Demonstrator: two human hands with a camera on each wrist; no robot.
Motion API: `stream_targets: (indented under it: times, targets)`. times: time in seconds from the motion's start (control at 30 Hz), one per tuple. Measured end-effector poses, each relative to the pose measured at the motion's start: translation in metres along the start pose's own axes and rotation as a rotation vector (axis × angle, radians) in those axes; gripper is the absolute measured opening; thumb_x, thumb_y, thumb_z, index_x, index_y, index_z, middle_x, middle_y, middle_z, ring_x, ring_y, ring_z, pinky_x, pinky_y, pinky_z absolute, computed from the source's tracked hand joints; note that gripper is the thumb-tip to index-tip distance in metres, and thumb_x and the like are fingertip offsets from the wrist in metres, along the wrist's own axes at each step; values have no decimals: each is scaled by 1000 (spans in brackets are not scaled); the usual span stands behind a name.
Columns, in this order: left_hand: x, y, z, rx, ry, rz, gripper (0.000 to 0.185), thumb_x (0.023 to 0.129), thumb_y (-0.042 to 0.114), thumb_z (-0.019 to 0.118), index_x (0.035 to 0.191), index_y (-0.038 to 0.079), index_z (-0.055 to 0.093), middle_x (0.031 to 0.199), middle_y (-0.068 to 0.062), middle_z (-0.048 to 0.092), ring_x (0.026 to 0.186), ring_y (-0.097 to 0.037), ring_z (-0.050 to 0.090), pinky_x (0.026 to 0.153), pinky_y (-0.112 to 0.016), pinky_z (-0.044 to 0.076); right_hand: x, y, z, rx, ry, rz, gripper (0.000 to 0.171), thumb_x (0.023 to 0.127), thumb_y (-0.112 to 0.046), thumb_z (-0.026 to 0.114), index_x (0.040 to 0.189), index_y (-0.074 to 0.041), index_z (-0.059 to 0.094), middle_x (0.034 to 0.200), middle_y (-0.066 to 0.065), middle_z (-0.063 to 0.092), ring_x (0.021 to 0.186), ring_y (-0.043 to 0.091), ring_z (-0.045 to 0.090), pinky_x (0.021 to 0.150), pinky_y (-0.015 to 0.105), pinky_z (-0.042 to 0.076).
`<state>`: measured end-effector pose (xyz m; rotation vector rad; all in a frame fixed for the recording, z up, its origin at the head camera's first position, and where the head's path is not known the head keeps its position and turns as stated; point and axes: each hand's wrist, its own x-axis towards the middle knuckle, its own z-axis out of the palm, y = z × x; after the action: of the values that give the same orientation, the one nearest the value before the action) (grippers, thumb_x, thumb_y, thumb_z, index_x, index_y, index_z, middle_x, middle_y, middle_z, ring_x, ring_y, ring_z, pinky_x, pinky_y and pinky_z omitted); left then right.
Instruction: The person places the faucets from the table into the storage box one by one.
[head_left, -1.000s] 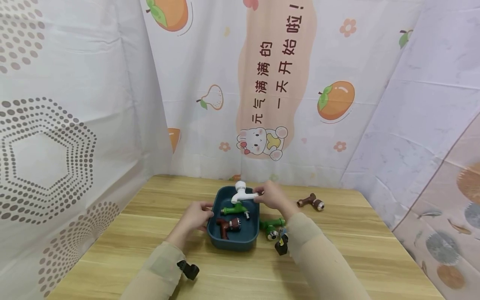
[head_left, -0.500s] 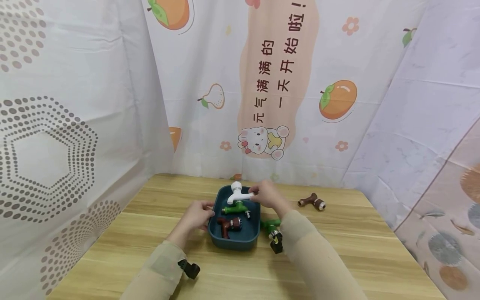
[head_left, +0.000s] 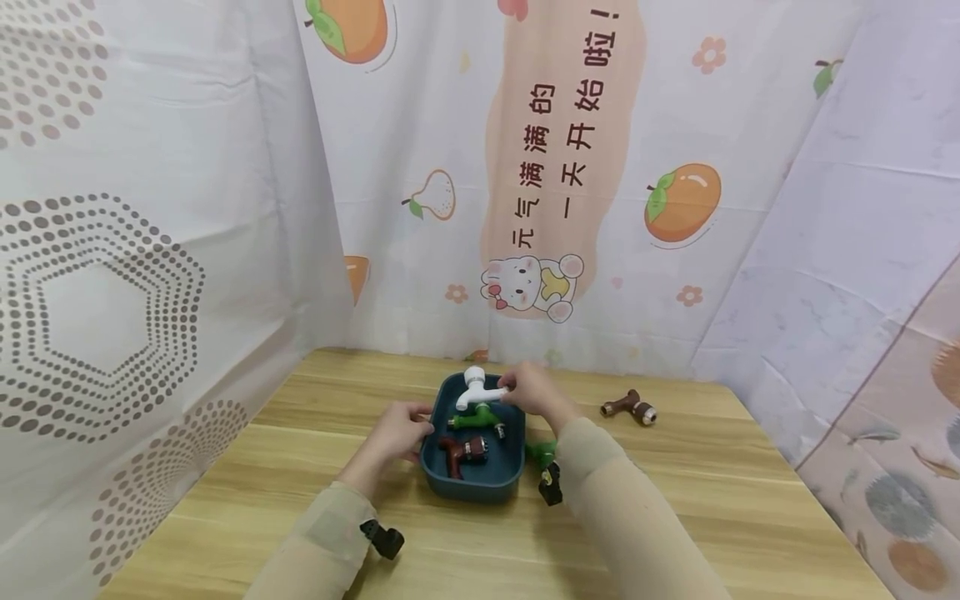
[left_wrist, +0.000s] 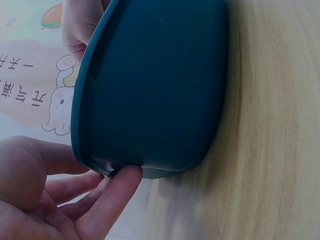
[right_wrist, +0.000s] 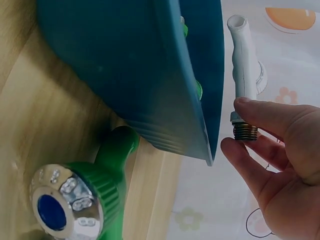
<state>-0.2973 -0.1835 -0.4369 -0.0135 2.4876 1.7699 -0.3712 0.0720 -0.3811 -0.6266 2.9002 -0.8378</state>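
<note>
1. While both sleeved forearms reach forward over the wooden table [head_left: 675, 517], a small black wrist camera hangs under each sleeve, nearest the viewer.
2. Just beyond them sits the dark teal tray [head_left: 472, 483], a rounded rectangular tub standing flat on the tabletop.
3. At the tray's left rim rests the left hand [head_left: 401, 429]; the left wrist view shows its fingers relaxed and nearly straight, one fingertip touching the tray's outer wall under the rim, with nothing clasped.
4. Inside the tray lie a dark red faucet [head_left: 461, 450] at the near end and a green faucet [head_left: 480, 418] behind it, close beside each other.
5. Outside the tray, close beside its right wall, a second green faucet [right_wrist: 85, 195] lies on the table, partly hidden by the right sleeve in the head view; its chrome-ringed mouth faces the right wrist camera.
6. Over the tray's far end, the right hand [head_left: 528, 387] pinches the white faucet [head_left: 476, 387] by its brass threaded end between thumb and fingertips [right_wrist: 265, 112], holding it in the air above the rim, clear of the faucets below.
7. Farther right, well apart from the tray, a brown faucet [head_left: 630, 407] lies alone on the table.
8. Behind everything hangs a printed curtain [head_left: 570, 167] with fruit, a cartoon animal and lettering.
</note>
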Motion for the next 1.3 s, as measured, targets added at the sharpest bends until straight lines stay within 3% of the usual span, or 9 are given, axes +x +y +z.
stream_targets:
  times: [0.27, 0.57, 1.3]
  targets:
    - [0, 0, 2, 11, -1, 7, 43, 96, 0, 61, 139, -3, 58, 118, -24, 67, 83, -31, 70, 55, -41, 60, 1, -1, 1, -26, -2, 21, 19, 88, -8, 79, 107, -5, 78, 97, 4, 73, 84, 19, 61, 80, 35, 56]
    - [1, 0, 4, 16, -2, 28, 44, 95, -1, 61, 139, -5, 58, 117, -25, 66, 80, -31, 70, 53, -42, 60, -2, -4, 2, 24, -14, 47, 32, 92, -10, 76, 121, 2, 72, 115, 13, 72, 109, 27, 66, 96, 44, 54]
    - [0, -3, 2, 14, 5, 23, 44, 95, -1, 60, 139, -5, 58, 116, -24, 67, 82, -32, 70, 53, -42, 60, -2, -2, 2, 55, -9, -53, 34, 90, -9, 78, 120, 4, 71, 114, 18, 72, 104, 26, 66, 96, 44, 54]
